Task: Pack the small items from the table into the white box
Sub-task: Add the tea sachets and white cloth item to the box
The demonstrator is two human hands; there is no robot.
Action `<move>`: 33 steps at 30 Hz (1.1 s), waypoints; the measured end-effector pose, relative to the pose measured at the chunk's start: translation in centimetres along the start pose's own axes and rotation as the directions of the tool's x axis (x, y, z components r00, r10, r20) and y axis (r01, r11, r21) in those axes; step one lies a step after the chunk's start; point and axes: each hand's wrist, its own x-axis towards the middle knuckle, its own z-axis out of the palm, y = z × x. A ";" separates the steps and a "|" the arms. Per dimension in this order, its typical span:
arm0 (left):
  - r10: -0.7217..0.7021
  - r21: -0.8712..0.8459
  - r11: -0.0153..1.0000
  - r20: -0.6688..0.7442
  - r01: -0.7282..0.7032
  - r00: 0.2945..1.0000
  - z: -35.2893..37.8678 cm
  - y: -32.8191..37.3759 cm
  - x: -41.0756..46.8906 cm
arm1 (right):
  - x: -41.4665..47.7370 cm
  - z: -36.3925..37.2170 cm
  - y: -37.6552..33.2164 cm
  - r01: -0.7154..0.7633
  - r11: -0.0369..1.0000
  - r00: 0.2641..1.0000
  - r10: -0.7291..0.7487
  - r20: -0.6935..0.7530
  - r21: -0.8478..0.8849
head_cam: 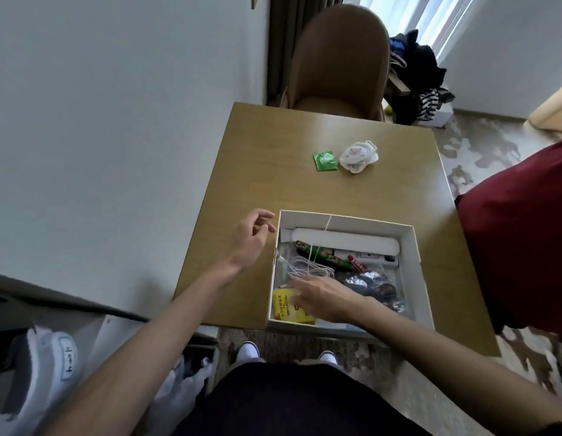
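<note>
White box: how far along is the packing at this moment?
Done: the white cardboard box already holds a long white tube, a green snack wrapper, a coiled white cable and a dark foil bag. In hand: the right hand touches a yellow packet inside the box; the left hand hovers open beside it, holding nothing. Still to pack: a green square sachet and a bundled white cloth lie on the wooden table.

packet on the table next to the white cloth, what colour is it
Green. The packet shows best in the head view, beside the cloth.
</note>
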 end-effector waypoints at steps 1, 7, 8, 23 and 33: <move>0.006 -0.018 1.000 -0.016 -0.006 1.000 0.1 0.2 0.3 | 0.1 0.1 0.0 0.037 0.999 0.999 -0.036 -0.033 0.019; 0.032 -0.023 0.999 -0.013 -0.032 0.999 0.6 1.3 2.4 | 0.4 0.8 -0.1 -0.047 0.994 0.998 0.042 0.046 0.103; 0.030 -0.017 0.999 -0.016 -0.031 0.999 0.6 1.2 2.9 | 0.4 0.7 -0.1 -0.055 0.982 0.998 0.047 0.048 0.181; 0.080 0.285 0.955 0.024 -0.084 0.996 2.2 0.2 5.0 | 0.8 -0.2 -0.2 0.175 0.832 0.974 -0.223 -0.028 -0.527; 0.060 0.294 0.953 0.064 -0.076 0.996 2.2 0.1 6.6 | -2.7 -6.5 3.6 0.002 0.996 0.838 0.049 -0.544 0.091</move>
